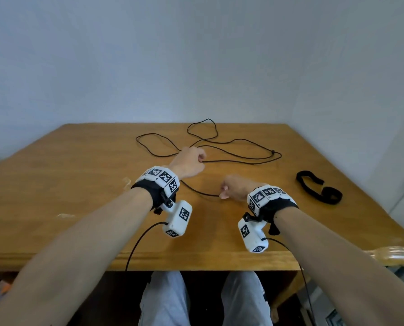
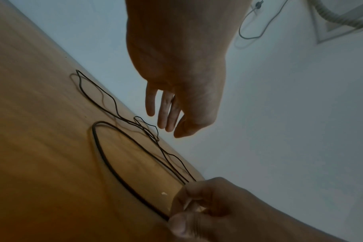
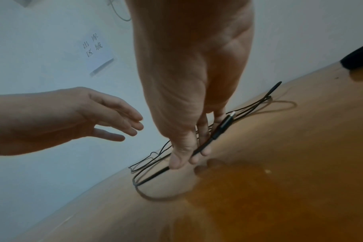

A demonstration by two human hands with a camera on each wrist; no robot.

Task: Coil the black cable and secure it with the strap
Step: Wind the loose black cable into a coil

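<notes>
The black cable (image 1: pixel 231 149) lies uncoiled in loose, crossing loops toward the far edge of the table (image 1: pixel 67 184), with one strand running back toward the near edge. That strand ends in my right hand (image 1: pixel 234 185), whose thumb and first fingers pinch it just behind the plug (image 3: pixel 225 126) (the right wrist view shows the connector sticking out past my fingertips (image 3: pixel 177 161), which are down at the table top). The grip there is narrow and closed on the cable, the other fingers curled in beside it.

My left hand (image 1: pixel 189 164) hovers farther in, over the place where the loops cross. In the wrist views its fingers (image 2: pixel 164 111) are extended and slightly spread, the thumb apart from them, and they have hold of nothing; from the head view alone I cannot tell whether they touch the strand passing beneath.

The black strap (image 1: pixel 318 190) lies by itself near the right edge of the table, well apart from both hands and clear of the cable loops.
</notes>
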